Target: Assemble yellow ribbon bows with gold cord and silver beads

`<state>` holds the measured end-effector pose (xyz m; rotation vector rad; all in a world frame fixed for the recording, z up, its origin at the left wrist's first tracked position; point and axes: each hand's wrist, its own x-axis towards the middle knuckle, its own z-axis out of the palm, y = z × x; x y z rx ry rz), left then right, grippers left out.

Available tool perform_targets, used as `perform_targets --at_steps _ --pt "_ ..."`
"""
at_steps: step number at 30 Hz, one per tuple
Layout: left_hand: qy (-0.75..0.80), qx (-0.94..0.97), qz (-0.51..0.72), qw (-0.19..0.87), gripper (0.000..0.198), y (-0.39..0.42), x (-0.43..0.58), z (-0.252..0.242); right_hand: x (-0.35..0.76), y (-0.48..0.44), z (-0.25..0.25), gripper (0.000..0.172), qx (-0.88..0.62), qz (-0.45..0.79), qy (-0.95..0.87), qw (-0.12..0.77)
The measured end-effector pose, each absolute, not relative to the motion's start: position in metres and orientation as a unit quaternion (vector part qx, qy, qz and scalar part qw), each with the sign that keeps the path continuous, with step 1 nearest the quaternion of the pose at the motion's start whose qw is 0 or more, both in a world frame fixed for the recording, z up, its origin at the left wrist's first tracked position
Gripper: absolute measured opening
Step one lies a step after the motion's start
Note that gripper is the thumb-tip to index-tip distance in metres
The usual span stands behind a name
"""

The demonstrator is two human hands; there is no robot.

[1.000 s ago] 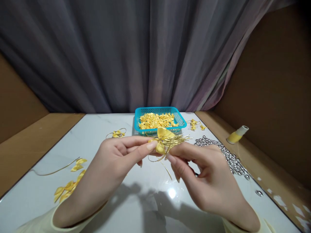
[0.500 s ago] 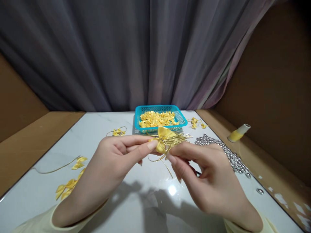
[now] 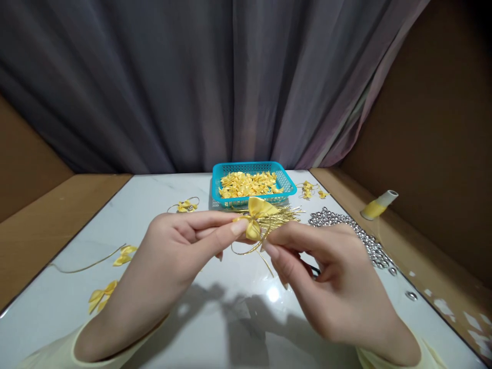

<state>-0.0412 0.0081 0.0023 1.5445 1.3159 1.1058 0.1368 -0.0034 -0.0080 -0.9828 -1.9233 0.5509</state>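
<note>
Left hand (image 3: 180, 251), one: yours, thumb and fingertips pinched on a yellow bow (image 3: 254, 220), which it holds above the table (image 3: 154, 189), in front of the basket. Right hand (image 3: 338, 287), one: yours, thumb and forefinger closed together on a gold cord (image 3: 249, 252) just beside the bow. Cord: looped below the bow, one tail hanging free (whether it is knotted there, you cannot tell from this angle). Something dark shows under your right fingers, too hidden to identify.

Change, last second: slight. Your view has tipped a little, so the basket sits higher in frame; both pinches match the earlier ones, and the bow has kept its place between your hands. Judged from that, you are at a fine, steady stage of cord work, without a fresh grip.

Surroundings: basket (image 3: 216, 179), blue, holding a heap of small yellow bows (image 3: 249, 184). Gold strands (image 3: 282, 216), a bundle, behind your right fingertips. Silver pieces (image 3: 369, 246), many, spread beyond your right hand. Spool (image 3: 378, 205), white and yellow, at the right. Corded bow (image 3: 187, 206), one, beyond your left hand. Loose bow (image 3: 102, 296), partly covered by your left forearm.
</note>
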Motion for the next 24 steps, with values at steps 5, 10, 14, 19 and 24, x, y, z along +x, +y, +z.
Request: perform_targets --at_steps 5,10,14,19,24 --pt "0.530 0.613 0.435 0.392 0.025 0.010 -0.043 0.000 0.139 -0.006 -0.007 0.017 -0.399 0.214 -0.775 0.441" --pt "0.508 0.633 0.428 0.398 0.021 0.013 -0.047 -0.004 0.139 -0.006 -0.006 0.016 -0.386 0.211 -0.779 0.446" --pt "0.495 0.641 0.421 0.409 0.019 0.011 -0.052 -0.007 0.138 -0.004 -0.007 0.017 -0.373 0.210 -0.776 0.463" --pt "0.491 0.642 0.425 0.409 0.022 0.012 -0.051 -0.006 0.137 -0.003 -0.008 0.017 -0.368 0.214 -0.776 0.466" --pt "0.494 0.641 0.426 0.404 0.022 0.011 -0.050 -0.005 0.136 -0.003 -0.008 0.016 -0.364 0.209 -0.778 0.468"
